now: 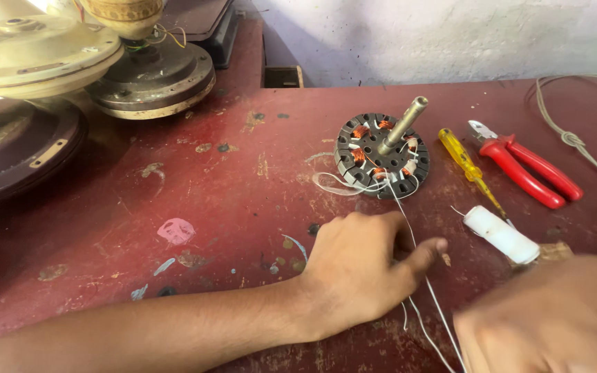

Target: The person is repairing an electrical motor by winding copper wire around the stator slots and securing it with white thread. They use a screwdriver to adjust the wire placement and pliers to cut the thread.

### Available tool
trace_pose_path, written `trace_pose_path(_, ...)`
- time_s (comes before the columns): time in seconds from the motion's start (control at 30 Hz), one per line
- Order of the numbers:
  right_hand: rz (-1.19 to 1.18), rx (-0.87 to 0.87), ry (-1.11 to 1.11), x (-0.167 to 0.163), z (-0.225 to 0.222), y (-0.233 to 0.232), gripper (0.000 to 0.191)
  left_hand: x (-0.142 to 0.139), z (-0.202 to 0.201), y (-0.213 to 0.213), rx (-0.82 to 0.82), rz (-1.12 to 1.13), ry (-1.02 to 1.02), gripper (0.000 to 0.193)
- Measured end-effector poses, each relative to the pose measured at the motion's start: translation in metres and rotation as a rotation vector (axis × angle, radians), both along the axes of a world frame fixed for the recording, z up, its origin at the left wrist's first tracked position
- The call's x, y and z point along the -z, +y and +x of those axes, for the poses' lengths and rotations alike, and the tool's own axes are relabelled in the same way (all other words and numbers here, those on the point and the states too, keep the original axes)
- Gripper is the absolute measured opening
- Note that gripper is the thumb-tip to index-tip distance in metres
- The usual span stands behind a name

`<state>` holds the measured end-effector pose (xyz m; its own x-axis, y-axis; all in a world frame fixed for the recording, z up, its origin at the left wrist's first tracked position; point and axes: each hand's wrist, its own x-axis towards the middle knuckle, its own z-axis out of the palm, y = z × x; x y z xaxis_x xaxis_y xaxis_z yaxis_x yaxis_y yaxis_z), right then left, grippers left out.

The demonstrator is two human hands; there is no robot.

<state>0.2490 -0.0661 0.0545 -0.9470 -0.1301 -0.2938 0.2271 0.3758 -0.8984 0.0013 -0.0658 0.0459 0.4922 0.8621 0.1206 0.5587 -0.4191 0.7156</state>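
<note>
A round dark fan stator (381, 155) with copper windings and a metal shaft lies on the worn red table (229, 207). White thread (401, 214) runs from the stator toward me. My left hand (364, 273) rests on the table just in front of the stator, fingers curled, thumb pressed on the thread. My right hand (547, 318) is blurred at the lower right, close to the camera; the thread leads down toward it, and I cannot make out its grip. A white spool of thread (500, 235) lies beside it.
A yellow-handled screwdriver (468, 167) and red-handled pliers (526, 162) lie right of the stator. A grey cord (575, 138) loops at the far right. Fan motor housings (43, 55) and a dark round cover (15, 148) stand at the back left. A pale wall (450, 34) is behind.
</note>
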Motion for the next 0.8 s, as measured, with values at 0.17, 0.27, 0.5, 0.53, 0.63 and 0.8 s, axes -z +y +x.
trace_pose_path(0.17,-0.100,0.082,0.044,0.015,0.018,0.008,0.027,0.008,0.000,-0.005,0.277,0.146,-0.020,0.031)
trace_pose_path(0.27,-0.177,0.242,0.146,-0.007,0.022,0.017,0.021,0.022,-0.001,-0.013,0.498,0.201,-0.070,0.022)
trace_pose_path(0.5,0.271,1.284,0.170,-0.022,0.002,0.036,0.015,0.075,0.016,-0.029,0.929,0.307,-0.133,0.011)
trace_pose_path(0.53,0.486,1.379,0.030,-0.016,-0.004,0.039,0.017,0.082,0.018,-0.030,0.957,0.291,-0.184,0.011)
trace_pose_path(0.63,0.273,1.491,-0.283,-0.009,-0.023,0.042,0.024,0.094,0.016,-0.034,0.983,0.283,-0.207,0.011)
trace_pose_path(0.8,0.275,1.375,-0.469,-0.020,-0.060,0.030,0.029,0.095,0.012,-0.031,0.981,0.291,-0.223,0.011)
